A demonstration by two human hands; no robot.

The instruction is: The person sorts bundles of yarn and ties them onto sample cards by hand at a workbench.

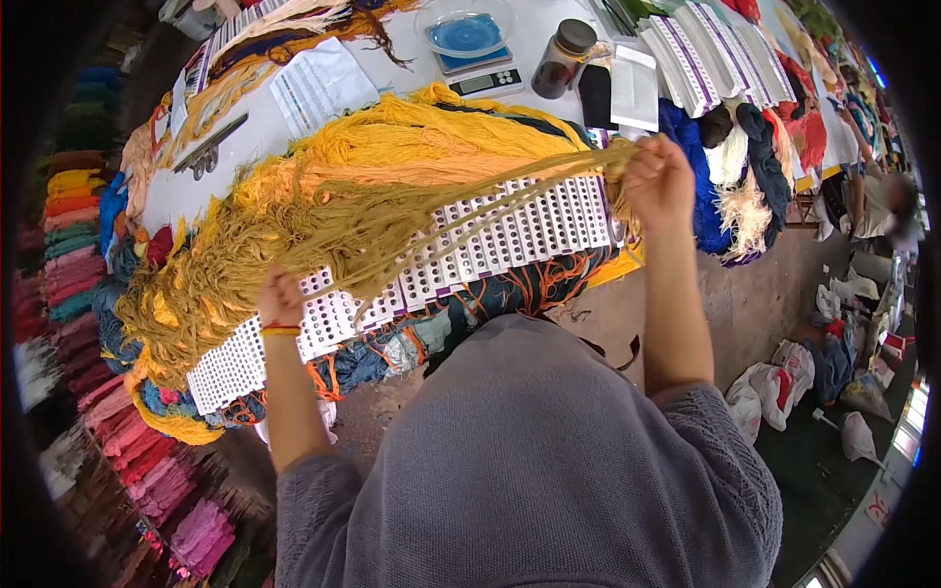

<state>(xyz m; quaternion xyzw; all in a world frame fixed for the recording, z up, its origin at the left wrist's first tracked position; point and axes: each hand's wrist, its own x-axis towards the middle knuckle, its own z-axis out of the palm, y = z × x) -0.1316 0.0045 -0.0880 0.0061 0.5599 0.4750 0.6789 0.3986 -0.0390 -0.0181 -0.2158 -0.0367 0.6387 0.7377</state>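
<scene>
Olive-brown yarn [382, 220] is stretched across the table between my two hands. My right hand [659, 181] is raised at the right, its fingers pinched on one end of the strands. Lower on the left, my left hand [280, 299] is closed on loose strands at the edge of the tangled olive pile. Beneath the yarn lie white cards with rows of punched holes [520, 220]. Behind the stretched strands rest a peach skein [431, 174] and a thick bundle of yellow yarn [421, 127].
At the back are a digital scale [485, 82] with a clear dish [466, 27], a dark-lidded jar [564, 61], a phone [595, 98] and printed paper [321, 84]. Stacked cards [706, 54] stand at right. Coloured skeins [74, 235] line the left; bags [779, 387] lie on the floor.
</scene>
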